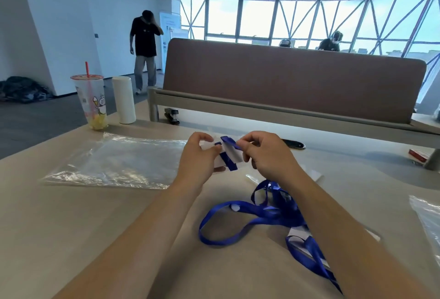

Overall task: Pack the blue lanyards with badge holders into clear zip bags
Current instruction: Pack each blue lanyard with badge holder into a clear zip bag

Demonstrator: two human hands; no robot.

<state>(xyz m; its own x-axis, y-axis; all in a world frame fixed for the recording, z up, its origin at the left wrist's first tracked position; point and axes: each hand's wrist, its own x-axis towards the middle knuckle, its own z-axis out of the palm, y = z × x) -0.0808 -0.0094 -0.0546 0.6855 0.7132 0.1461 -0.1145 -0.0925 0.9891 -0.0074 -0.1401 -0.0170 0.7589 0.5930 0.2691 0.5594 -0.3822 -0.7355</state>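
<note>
Table (83,227) middle: left hand (197,155) and right hand (264,155) pinch badge holder (234,154).

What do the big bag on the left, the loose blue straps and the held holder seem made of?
Clear bag: thin glossy plastic film; wrinkles, glare streaks, table showing through.
Blue lanyards: flat ribbon, likely woven polyester, faint sheen; loops limply.
Badge holder, held by left hand and right hand: apparently clear plastic over white card.
</note>
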